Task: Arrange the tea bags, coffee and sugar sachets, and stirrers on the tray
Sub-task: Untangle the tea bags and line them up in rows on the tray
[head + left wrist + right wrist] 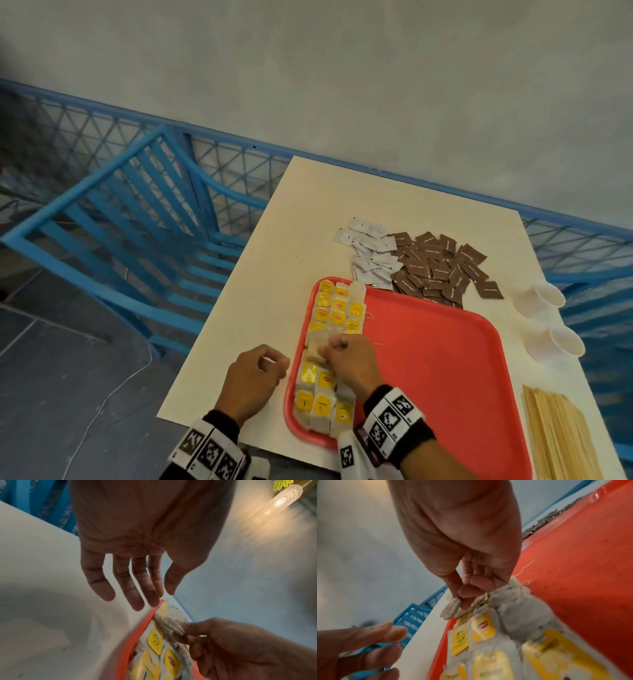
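A red tray (445,377) lies on the cream table (239,342). Rows of yellow-tagged tea bags (337,308) fill its left side. My right hand (325,349) is over those rows and pinches one pale tea bag (315,346) between thumb and fingers; the right wrist view shows the pinch (462,601) on the bag (452,608) above the tray (573,574). My left hand (270,363) hovers over the table just left of the tray rim (135,635), fingers (135,588) straight and empty. White sugar sachets (371,253), brown coffee sachets (438,270) and wooden stirrers (561,438) lie off the tray.
Two stacks of white paper cups (541,298) lie on their sides at the table's right edge. A blue slatted chair (137,222) stands left of the table and a blue mesh railing (239,161) runs behind it. The tray's right half is bare.
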Tool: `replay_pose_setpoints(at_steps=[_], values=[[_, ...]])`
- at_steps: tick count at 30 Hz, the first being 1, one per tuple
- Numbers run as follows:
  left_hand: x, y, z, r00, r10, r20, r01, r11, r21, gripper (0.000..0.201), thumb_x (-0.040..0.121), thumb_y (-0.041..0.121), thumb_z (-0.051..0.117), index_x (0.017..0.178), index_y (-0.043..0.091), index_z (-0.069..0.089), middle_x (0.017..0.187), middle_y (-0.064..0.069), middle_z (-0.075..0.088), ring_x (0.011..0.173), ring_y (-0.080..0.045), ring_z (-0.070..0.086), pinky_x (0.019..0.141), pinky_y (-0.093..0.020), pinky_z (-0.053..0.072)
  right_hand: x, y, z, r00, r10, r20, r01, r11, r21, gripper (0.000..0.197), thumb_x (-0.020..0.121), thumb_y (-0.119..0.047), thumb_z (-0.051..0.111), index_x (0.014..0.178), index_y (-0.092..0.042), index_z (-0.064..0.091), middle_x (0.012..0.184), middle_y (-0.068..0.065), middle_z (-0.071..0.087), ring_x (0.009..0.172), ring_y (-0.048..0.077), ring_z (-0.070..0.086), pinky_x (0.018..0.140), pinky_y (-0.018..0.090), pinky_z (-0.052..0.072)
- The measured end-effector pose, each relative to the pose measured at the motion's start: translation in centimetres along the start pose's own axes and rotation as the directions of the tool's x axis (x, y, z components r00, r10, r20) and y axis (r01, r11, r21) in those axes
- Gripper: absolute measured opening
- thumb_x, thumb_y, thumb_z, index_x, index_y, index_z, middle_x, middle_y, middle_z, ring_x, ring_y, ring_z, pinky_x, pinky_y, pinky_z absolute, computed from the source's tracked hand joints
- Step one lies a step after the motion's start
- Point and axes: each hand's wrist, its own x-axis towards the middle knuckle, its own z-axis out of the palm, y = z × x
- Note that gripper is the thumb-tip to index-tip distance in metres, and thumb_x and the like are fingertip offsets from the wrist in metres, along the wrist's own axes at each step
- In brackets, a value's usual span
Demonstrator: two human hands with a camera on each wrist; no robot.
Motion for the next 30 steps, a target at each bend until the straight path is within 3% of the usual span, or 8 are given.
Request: replay_pose_setpoints(at_steps=[4,10,15,19,22,25,27,30], values=[[0.7,-0.5,0.6,1.0,0.027,0.008,-0.027,0.997,0.077,0.011,0.09,0.028,0.069,0.08,0.024,0.069,0.069,0.007,0.073,0.066,-0.006,0.066,0.065,-0.021,0.049,0.5,0.3,1.6,0.998,0.059,-0.03,-0.059,0.998,-0.007,0.049,0.079,-0.006,0.076,0.044,-0.022,0.045,0.05,-0.004,0.049,0.056,0.019,0.059,0.056,0.036,0.05],[1.3,-0.2,1.5,0.992,0.111,0.066,-0.122,0.975,0.185,0.005,0.091,0.033,0.065,0.092,0.034,0.07,0.07,0.005,0.068,0.067,-0.004,0.062,0.066,-0.021,0.049,-0.1,0.4,1.7,0.997,-0.035,-0.062,0.019,0.97,-0.243,0.027,0.071,-0.036,0.069,0.072,-0.025,0.045,0.076,-0.004,0.057,0.072,0.022,0.057,0.063,0.038,0.047],[1.5,-0.1,2.3,0.974,0.17,0.152,-0.212,0.92,0.33,0.03,0.098,0.032,0.055,0.126,0.041,0.059,0.086,0.009,0.058,0.083,-0.009,0.059,0.084,-0.03,0.05,0.2,0.2,1.9,0.999,-0.038,-0.018,0.028,0.91,-0.414,0.022,0.072,-0.037,0.065,0.072,-0.025,0.046,0.082,0.0,0.062,0.076,0.022,0.06,0.065,0.038,0.051],[1.7,0.3,2.8,0.97,0.161,0.184,-0.227,0.872,0.433,0.036,0.101,0.036,0.045,0.136,0.04,0.05,0.097,0.005,0.05,0.102,-0.019,0.058,0.093,-0.037,0.048,0.3,0.0,1.9,0.999,-0.017,0.045,0.035,0.9,-0.435,0.022,0.07,-0.041,0.063,0.077,-0.025,0.05,0.089,0.0,0.063,0.081,0.023,0.062,0.068,0.038,0.052],[1.7,0.7,2.6,0.965,0.16,0.206,-0.241,0.851,0.466,0.029,0.1,0.038,0.047,0.127,0.034,0.055,0.093,0.007,0.05,0.094,-0.014,0.057,0.087,-0.03,0.048,0.2,-0.5,0.9,0.996,-0.062,0.066,0.083,0.914,-0.398,0.019,0.077,-0.038,0.066,0.076,-0.023,0.053,0.084,-0.005,0.063,0.078,0.016,0.061,0.066,0.033,0.052],[2.1,1.8,1.8,0.962,0.194,0.192,-0.257,0.883,0.392,0.004,0.096,0.033,0.059,0.097,0.034,0.062,0.074,0.008,0.055,0.067,-0.004,0.053,0.069,-0.019,0.043,-0.1,-1.3,-2.2,0.979,-0.168,0.112,0.197,0.918,-0.345,0.029,0.087,-0.028,0.069,0.063,-0.024,0.053,0.061,-0.018,0.059,0.061,-0.001,0.055,0.055,0.015,0.04],[2.8,2.6,1.1,0.963,0.193,0.186,-0.25,0.899,0.36,0.015,0.095,0.029,0.063,0.08,0.032,0.062,0.065,0.006,0.061,0.059,-0.004,0.054,0.059,-0.014,0.04,-0.4,-1.4,-5.1,0.965,-0.181,0.191,0.243,0.892,-0.381,0.037,0.089,-0.018,0.066,0.057,-0.026,0.048,0.05,-0.023,0.055,0.052,-0.005,0.052,0.052,0.013,0.037],[3.9,4.0,0.2,0.971,0.184,0.154,-0.224,0.925,0.307,0.025,0.093,0.03,0.067,0.069,0.026,0.061,0.052,0.012,0.056,0.052,-0.003,0.05,0.055,-0.013,0.039,1.4,-0.2,-9.7,0.973,-0.139,0.184,0.219,0.805,-0.552,0.03,0.087,-0.023,0.063,0.059,-0.024,0.053,0.06,-0.012,0.057,0.059,0.001,0.051,0.058,0.019,0.04]])
